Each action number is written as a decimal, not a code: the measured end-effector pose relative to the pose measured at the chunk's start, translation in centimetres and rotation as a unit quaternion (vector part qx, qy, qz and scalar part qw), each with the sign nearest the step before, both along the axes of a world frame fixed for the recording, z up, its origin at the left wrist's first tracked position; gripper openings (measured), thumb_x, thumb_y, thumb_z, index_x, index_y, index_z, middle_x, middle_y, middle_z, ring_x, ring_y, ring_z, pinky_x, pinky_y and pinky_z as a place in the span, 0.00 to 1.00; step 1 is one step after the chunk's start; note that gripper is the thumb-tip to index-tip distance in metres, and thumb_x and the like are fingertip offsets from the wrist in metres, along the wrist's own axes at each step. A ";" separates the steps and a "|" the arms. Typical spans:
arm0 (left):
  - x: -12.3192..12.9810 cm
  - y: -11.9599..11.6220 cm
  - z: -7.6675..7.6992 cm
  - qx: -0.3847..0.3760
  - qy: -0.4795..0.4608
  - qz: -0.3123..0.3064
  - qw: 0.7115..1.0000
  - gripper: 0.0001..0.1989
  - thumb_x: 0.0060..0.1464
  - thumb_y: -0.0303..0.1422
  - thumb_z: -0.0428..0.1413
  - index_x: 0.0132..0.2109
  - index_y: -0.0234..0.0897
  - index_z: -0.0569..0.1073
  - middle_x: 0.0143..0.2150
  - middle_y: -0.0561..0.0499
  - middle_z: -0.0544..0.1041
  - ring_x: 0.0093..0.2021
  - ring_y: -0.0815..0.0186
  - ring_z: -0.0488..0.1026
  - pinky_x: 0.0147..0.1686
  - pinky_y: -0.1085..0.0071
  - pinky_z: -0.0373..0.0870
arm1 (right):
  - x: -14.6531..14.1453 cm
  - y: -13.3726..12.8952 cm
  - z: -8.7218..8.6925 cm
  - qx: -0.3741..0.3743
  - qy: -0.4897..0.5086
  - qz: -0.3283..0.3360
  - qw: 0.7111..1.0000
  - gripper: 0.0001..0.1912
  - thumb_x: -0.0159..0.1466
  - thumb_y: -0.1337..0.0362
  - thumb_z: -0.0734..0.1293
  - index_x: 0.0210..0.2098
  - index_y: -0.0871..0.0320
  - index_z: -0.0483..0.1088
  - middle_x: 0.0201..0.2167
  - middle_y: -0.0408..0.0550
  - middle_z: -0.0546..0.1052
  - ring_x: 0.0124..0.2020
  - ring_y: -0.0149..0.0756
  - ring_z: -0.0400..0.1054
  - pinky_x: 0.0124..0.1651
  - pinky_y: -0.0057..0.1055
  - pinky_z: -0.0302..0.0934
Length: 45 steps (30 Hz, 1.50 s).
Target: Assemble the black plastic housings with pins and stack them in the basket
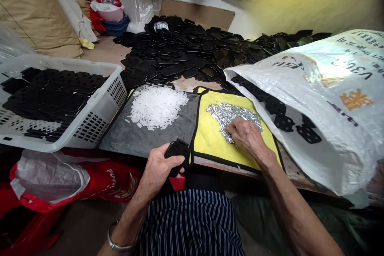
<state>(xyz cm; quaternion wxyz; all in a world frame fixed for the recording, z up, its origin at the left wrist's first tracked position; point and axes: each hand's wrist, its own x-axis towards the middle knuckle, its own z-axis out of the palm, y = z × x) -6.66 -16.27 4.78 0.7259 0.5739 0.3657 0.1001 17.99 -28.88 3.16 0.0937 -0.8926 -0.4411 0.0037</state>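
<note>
Near the table's front edge, my left hand point(159, 166) grips a black plastic plate point(177, 152) with small holes, thumb across its face. My right hand point(246, 136) is down at the pile of small metal pins point(229, 116) on the yellow cloth point(207, 142). Its fingers are pinched together at the pile's front edge; whatever is between the fingertips is hidden. To the left, a heap of short white plastic pieces point(157, 106) lies on the grey cloth point(126, 140).
A white perforated basket point(90, 122) of stacked black plates stands left. Behind the cloths spreads a large heap of black plates point(180, 52). An open white woven sack point(327, 84) with black parts lies right. A red bag point(99, 180) hangs below the table's left side.
</note>
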 end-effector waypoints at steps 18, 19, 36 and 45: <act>2.8 1.0 0.7 0.572 0.235 -0.228 0.752 0.11 0.50 0.22 0.43 0.34 0.34 0.69 0.31 0.44 0.74 0.31 0.57 0.71 0.26 0.68 0.55 | -8.1 4.6 1.1 0.291 0.595 -0.016 0.749 0.10 0.49 0.65 0.70 0.29 0.63 0.69 0.18 0.42 0.70 0.19 0.26 0.63 0.20 0.22 0.53; 2.8 1.0 0.7 0.571 0.236 -0.229 0.752 0.11 0.50 0.22 0.43 0.35 0.34 0.69 0.31 0.44 0.74 0.31 0.57 0.71 0.27 0.68 0.55 | -8.1 4.8 1.2 0.288 0.590 -0.014 0.754 0.10 0.49 0.65 0.70 0.29 0.63 0.68 0.18 0.41 0.69 0.19 0.27 0.63 0.21 0.22 0.54; 3.4 0.6 0.3 0.597 0.223 -0.247 0.730 0.12 0.49 0.22 0.43 0.36 0.33 0.70 0.32 0.43 0.73 0.33 0.55 0.71 0.27 0.66 0.60 | -8.7 5.3 5.2 -0.019 -0.010 0.364 0.931 0.10 0.54 0.78 0.59 0.34 0.61 0.62 0.28 0.47 0.69 0.27 0.35 0.64 0.29 0.29 0.56; 3.2 1.3 0.4 0.583 0.214 -0.247 0.744 0.11 0.52 0.24 0.43 0.34 0.34 0.70 0.31 0.45 0.74 0.31 0.59 0.71 0.25 0.68 0.53 | -11.0 4.4 -0.1 0.196 -0.199 0.343 0.897 0.13 0.64 0.75 0.53 0.44 0.69 0.64 0.32 0.59 0.72 0.34 0.41 0.69 0.34 0.35 0.66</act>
